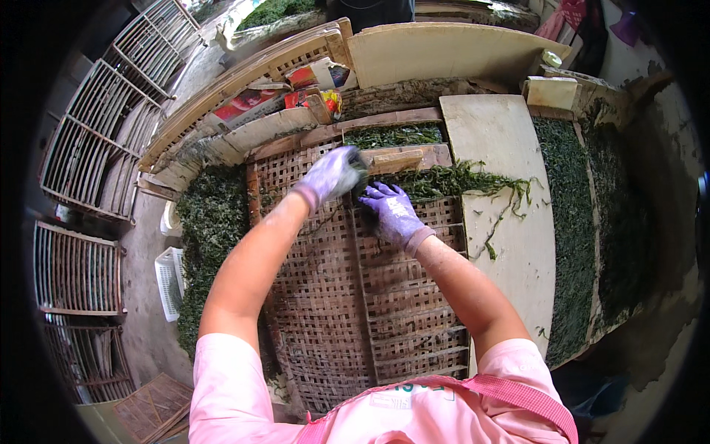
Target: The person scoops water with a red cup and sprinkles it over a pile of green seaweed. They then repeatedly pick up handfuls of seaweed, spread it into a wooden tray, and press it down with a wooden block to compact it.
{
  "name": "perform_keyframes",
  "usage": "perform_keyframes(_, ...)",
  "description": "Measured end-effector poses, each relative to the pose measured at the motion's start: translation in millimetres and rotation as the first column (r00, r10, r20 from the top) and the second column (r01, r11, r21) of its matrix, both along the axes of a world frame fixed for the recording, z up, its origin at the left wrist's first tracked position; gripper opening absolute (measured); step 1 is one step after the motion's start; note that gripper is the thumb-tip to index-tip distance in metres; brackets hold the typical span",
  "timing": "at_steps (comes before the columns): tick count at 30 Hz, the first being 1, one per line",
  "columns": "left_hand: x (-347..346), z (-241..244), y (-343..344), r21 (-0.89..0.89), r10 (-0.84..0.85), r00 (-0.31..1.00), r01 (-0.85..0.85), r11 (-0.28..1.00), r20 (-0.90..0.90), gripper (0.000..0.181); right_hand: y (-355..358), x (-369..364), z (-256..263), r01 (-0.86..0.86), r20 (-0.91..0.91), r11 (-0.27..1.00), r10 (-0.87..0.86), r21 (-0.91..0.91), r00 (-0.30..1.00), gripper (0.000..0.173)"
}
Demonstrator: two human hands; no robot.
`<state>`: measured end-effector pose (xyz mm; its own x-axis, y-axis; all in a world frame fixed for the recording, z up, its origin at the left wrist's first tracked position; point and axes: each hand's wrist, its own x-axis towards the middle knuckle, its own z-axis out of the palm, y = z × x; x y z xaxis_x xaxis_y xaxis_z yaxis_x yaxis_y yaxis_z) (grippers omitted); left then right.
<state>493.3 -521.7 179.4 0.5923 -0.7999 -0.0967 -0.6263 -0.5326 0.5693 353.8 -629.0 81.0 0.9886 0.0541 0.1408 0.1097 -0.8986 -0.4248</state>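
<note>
My left hand (331, 173), in a purple glove, is above the upper part of a woven lattice rack (316, 283). It is blurred, with something dark at its fingers that I cannot make out clearly. Close to its right, my right hand (392, 213), gloved in purple too, lies palm down at the near edge of a strip of green seaweed (430, 183), its fingers spread. That strip runs rightward onto a pale board (510, 244), where loose strands trail. Just beyond the hands, a small wooden block (396, 161) rests on a wooden bar.
Shredded seaweed (213, 222) is heaped left of the rack, and more dark seaweed (564, 238) fills the right side. A white plastic basket (170, 283) stands on the floor at left, near slatted racks (97, 139). Upright boards (455, 53) line the far edge; someone in dark clothing stands beyond.
</note>
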Motion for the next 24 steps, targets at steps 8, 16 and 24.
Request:
perform_keyframes(8, -26.2, 40.6, -37.7, -0.345, -0.193, 0.883, 0.356, 0.869, 0.428, 0.052, -46.6, -26.1, 36.2, 0.208, -0.011, 0.842, -0.234, 0.497, 0.972, 0.045)
perform_keyframes(16, -63.3, -55.8, 41.4, 0.069, -0.296, 0.819, 0.302, 0.951, 0.491, 0.045, -64.4, -54.1, 14.2, 0.343, 0.129, 0.938, -0.335, -0.042, 0.933, 0.048)
perform_keyframes(24, -93.0, -25.5, -105.5, -0.363, -0.348, 0.906, 0.417, 0.833, 0.241, 0.049, -58.4, -32.0, -70.2, 0.508, 0.079, 0.729, -0.603, 0.459, 0.794, 0.043)
